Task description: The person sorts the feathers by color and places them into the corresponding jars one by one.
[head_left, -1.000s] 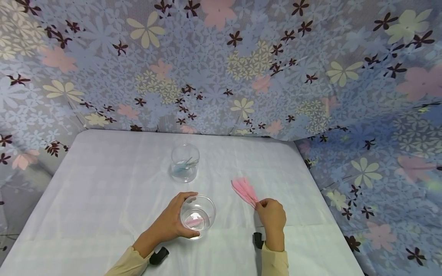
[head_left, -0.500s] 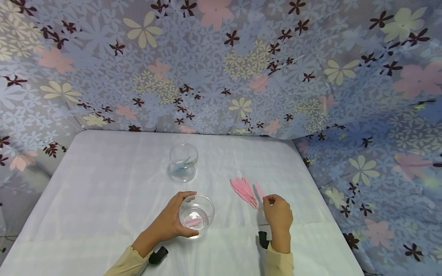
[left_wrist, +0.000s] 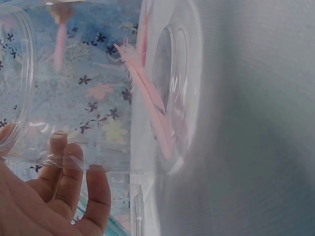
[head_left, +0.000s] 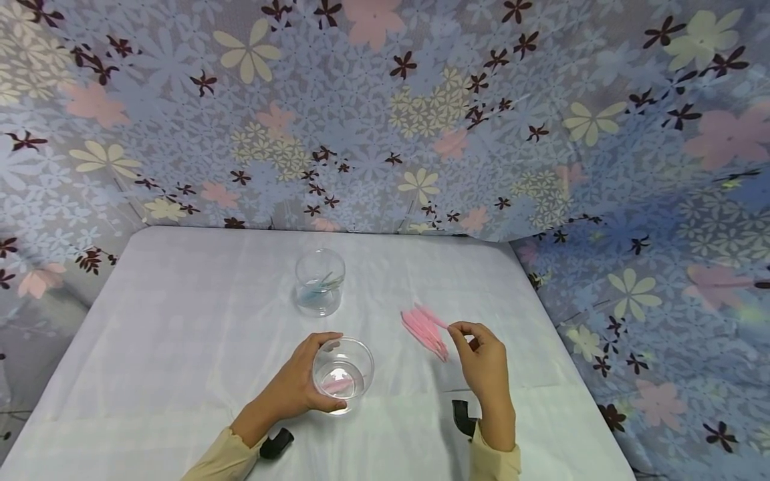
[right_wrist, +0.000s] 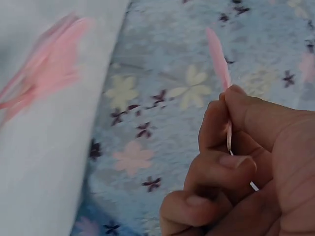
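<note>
My left hand (head_left: pixel 301 381) grips a clear plastic cup (head_left: pixel 363 357) round its side, thumb near the front and fingers behind. A pink feather (left_wrist: pixel 150 101) lies inside at the bottom of that cup, seen in the left wrist view. My right hand (head_left: pixel 486 357) pinches a single pink feather (right_wrist: pixel 217 54) by its quill between thumb and forefinger, with the other fingers curled below. In the head view this feather points up and left from the fingertips, above a fanned bunch of pink feathers (head_left: pixel 424 333) on the white table.
Behind the held cup stands a second clear cup (head_left: pixel 321 308) with blue-green feathers (head_left: pixel 317 291) in it. The white-covered table (head_left: pixel 180 321) ends at a flowered cloth (head_left: pixel 361 133) hanging behind and to the right. Black wrist mounts (head_left: pixel 277 444) sit on both wrists.
My right hand has drawn one pink feather away from the bunch and raised it, its tip now swinging left over the bunch. The left hand and its cup have stayed in place.
</note>
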`<move>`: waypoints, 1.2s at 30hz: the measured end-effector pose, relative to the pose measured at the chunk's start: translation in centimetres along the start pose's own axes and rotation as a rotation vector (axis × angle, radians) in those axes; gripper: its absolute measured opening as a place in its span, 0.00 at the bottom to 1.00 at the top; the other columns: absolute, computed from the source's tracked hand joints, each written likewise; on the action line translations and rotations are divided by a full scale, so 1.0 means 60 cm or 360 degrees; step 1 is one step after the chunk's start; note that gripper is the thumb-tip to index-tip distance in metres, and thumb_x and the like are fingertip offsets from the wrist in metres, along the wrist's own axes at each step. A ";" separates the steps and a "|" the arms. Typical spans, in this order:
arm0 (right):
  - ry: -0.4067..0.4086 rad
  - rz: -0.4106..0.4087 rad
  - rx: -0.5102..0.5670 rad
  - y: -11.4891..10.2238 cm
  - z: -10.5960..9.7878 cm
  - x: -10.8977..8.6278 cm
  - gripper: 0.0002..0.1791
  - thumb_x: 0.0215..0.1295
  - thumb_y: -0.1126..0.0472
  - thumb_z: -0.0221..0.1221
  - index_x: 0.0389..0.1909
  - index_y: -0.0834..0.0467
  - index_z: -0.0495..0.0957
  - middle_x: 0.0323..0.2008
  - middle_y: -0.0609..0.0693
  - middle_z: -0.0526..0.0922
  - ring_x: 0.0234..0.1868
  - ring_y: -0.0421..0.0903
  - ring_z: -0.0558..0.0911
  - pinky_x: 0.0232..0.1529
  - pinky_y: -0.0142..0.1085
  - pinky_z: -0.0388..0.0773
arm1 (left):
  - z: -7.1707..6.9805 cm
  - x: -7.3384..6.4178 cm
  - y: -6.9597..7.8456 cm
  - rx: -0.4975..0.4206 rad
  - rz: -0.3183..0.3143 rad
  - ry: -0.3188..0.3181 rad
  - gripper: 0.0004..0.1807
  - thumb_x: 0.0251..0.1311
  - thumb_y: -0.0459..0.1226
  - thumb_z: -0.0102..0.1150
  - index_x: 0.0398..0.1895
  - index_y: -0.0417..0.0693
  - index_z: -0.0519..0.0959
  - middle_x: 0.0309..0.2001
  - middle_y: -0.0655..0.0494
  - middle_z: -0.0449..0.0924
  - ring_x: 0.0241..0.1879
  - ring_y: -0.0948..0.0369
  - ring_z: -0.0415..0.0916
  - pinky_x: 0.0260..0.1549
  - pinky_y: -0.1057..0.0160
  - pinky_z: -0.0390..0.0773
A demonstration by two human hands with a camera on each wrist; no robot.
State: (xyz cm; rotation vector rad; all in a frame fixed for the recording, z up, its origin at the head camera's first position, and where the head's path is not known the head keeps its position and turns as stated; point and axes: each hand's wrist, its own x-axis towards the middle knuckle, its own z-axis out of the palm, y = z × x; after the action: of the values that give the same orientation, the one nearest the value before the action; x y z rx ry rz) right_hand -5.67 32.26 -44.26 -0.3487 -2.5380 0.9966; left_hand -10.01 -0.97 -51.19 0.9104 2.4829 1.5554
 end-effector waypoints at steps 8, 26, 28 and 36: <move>-0.0036 -0.0272 0.0245 -0.043 -0.024 -0.006 0.02 0.67 0.55 0.65 0.36 0.46 0.86 0.30 0.40 0.79 0.20 0.42 0.66 0.22 0.32 0.65 | 0.000 0.001 -0.001 0.0007 -0.0014 -0.0005 0.60 0.28 0.48 0.87 0.70 0.67 0.62 0.63 0.63 0.68 0.62 0.60 0.68 0.58 0.45 0.72; -0.0314 -0.0521 0.0400 -0.110 -0.040 -0.022 0.07 0.63 0.68 0.66 0.34 0.52 0.87 0.30 0.44 0.81 0.20 0.39 0.66 0.21 0.31 0.65 | 0.002 0.000 -0.002 0.0004 -0.0025 -0.0008 0.60 0.27 0.50 0.87 0.70 0.71 0.61 0.63 0.64 0.68 0.62 0.60 0.68 0.58 0.47 0.72; -0.0360 -0.0525 0.0420 -0.118 -0.040 -0.026 0.07 0.63 0.68 0.66 0.33 0.52 0.87 0.30 0.44 0.81 0.20 0.38 0.66 0.22 0.31 0.65 | 0.002 0.000 -0.002 0.0008 -0.0018 -0.0012 0.60 0.28 0.50 0.87 0.70 0.70 0.61 0.64 0.63 0.68 0.62 0.60 0.68 0.59 0.47 0.72; -0.0494 -0.0660 0.0472 -0.131 -0.020 -0.029 0.06 0.59 0.69 0.68 0.32 0.55 0.87 0.29 0.45 0.82 0.23 0.37 0.66 0.24 0.30 0.65 | 0.001 -0.001 -0.001 0.0017 -0.0031 -0.0008 0.60 0.27 0.49 0.87 0.70 0.70 0.61 0.63 0.64 0.68 0.61 0.60 0.68 0.58 0.48 0.72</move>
State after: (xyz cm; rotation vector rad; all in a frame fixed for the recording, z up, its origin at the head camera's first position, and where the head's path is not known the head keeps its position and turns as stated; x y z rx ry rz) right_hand -4.26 26.70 -38.48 0.4306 -2.5114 1.3049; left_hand -9.95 -0.96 -51.32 0.8874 2.4914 1.5333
